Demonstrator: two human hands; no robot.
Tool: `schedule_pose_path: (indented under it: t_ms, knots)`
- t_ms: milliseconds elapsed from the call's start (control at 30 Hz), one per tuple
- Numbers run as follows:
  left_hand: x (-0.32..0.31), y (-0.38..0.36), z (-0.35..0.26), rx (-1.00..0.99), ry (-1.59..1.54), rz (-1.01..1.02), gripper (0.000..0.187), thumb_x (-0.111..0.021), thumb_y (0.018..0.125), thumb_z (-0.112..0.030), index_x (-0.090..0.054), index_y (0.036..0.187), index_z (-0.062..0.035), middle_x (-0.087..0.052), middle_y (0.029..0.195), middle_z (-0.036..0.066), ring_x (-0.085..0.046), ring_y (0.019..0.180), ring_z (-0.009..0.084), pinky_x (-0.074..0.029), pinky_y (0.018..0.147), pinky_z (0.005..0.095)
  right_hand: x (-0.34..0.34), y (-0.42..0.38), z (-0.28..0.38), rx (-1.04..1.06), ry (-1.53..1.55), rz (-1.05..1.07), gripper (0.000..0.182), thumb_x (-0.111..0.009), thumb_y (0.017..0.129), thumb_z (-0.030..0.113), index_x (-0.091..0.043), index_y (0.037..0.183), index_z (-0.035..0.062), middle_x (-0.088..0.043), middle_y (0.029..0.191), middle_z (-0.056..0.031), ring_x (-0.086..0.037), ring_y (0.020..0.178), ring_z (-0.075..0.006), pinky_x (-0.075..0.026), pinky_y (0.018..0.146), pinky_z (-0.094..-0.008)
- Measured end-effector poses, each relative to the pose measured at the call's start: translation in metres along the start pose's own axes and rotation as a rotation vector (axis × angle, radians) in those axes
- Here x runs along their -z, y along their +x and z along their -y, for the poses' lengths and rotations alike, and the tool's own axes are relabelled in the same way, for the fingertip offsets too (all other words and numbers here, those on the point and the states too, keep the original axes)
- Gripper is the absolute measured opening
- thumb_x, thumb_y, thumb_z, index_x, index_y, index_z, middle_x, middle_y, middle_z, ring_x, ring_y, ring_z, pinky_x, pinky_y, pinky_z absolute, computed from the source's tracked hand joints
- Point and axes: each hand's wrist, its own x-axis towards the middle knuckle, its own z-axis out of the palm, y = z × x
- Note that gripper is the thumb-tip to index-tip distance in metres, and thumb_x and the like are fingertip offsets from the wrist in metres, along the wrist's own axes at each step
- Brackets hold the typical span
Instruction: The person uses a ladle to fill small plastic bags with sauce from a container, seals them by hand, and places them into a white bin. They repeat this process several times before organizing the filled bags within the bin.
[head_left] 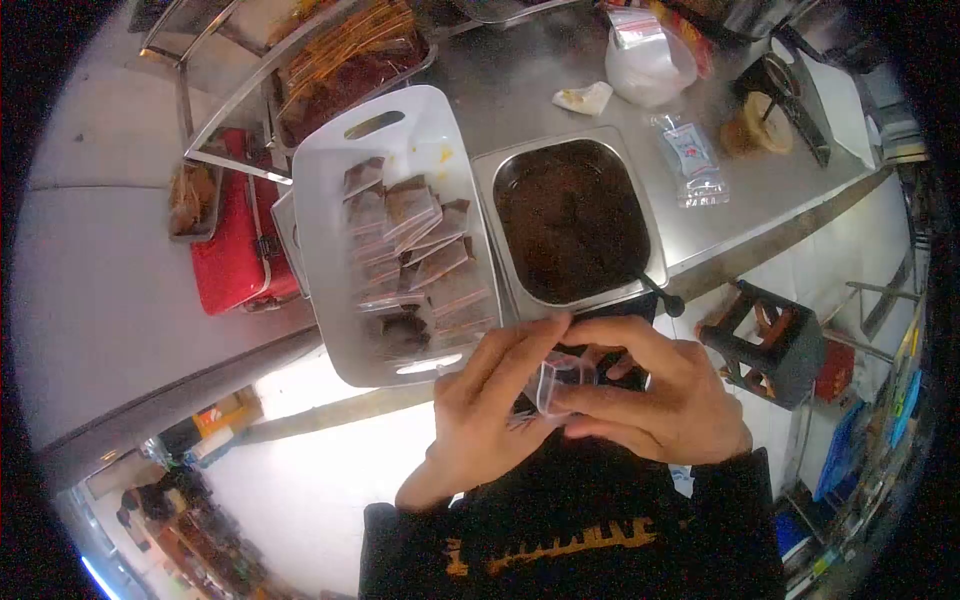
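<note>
Between both hands, in front of the body, is a small clear plastic bag point(565, 385). My left hand point(492, 405) grips its left side, with fingers bent towards the top. On the other side my right hand point(655, 392) has its fingers curled round the bag. Whether anything is inside the bag is hard to tell. Just beyond the hands stands a metal pan point(655, 240) of dark brown contents point(572, 220). Left of the pan, a white tray point(325, 300) with handle slots holds several small clear bags point(412, 215) with dark filling.
On the metal counter point(500, 75) lie a clear packet point(692, 160), a crumpled wrapper point(583, 98), a white bag point(655, 75) and a round container point(768, 127). A dark handle point(665, 297) juts from the pan. At left is a red bag point(230, 250); at right, a black stool point(765, 345).
</note>
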Motion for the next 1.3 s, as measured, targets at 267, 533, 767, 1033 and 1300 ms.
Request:
schedule_pose_path:
  t_ms: [267,533,767,1033,1300]
  knots:
    - [-0.008,0.001,-0.002,0.019,-0.066,-0.127,0.068,-0.079,0.069,-0.015,-0.053,0.131,-0.0035,-0.060,0.111,0.017,-0.066,0.094,0.0289,-0.056,0.072,0.0340,-0.010,0.004,-0.002,-0.075,0.084,-0.204,0.044,-0.075,0.076,0.010,-0.060,0.117,0.0056,-0.054,0.125,-0.0181,-0.060,0.106,-0.0303,-0.051,0.086,-0.0373]
    - [-0.014,-0.004,0.002,0.043,-0.064,-0.172,0.063,-0.081,0.073,-0.029,-0.056,0.125,-0.0032,-0.059,0.108,0.017,-0.065,0.091,0.0260,-0.055,0.070,0.0333,-0.004,0.007,0.003,0.083,-0.105,-0.278,0.026,-0.078,0.071,0.017,-0.063,0.087,0.0039,-0.057,0.118,-0.0185,-0.060,0.103,-0.0344,-0.050,0.086,-0.0402]
    - [-0.010,-0.007,-0.004,0.092,-0.192,-0.194,0.069,-0.086,0.065,-0.027,-0.055,0.121,-0.0027,-0.058,0.105,0.017,-0.064,0.091,0.0253,-0.055,0.070,0.0321,0.005,-0.002,-0.010,-0.545,-0.642,-0.317,0.031,-0.070,0.082,0.023,-0.055,0.103,0.0052,-0.054,0.100,-0.0138,-0.061,0.084,-0.0340,-0.049,0.067,-0.0436]
    - [-0.010,-0.020,-0.011,0.140,-0.398,-0.082,0.070,-0.089,0.061,-0.025,-0.055,0.118,-0.0030,-0.059,0.106,0.014,-0.060,0.093,0.0221,-0.050,0.076,0.0323,-0.012,0.007,-0.030,-0.662,-0.630,-0.189,0.029,-0.062,0.088,0.025,-0.053,0.107,0.0049,-0.053,0.104,-0.0161,-0.063,0.080,-0.0375,-0.051,0.068,-0.0473]
    - [-0.017,-0.023,-0.006,0.090,-0.405,-0.015,0.061,-0.085,0.067,-0.022,-0.057,0.118,-0.0031,-0.057,0.108,0.018,-0.064,0.092,0.0279,-0.054,0.072,0.0329,-0.017,0.021,-0.060,-0.428,-0.864,-0.112,0.013,-0.062,0.082,0.017,-0.063,0.088,0.0051,-0.062,0.084,-0.0127,-0.059,0.086,-0.0298,-0.044,0.077,-0.0425]
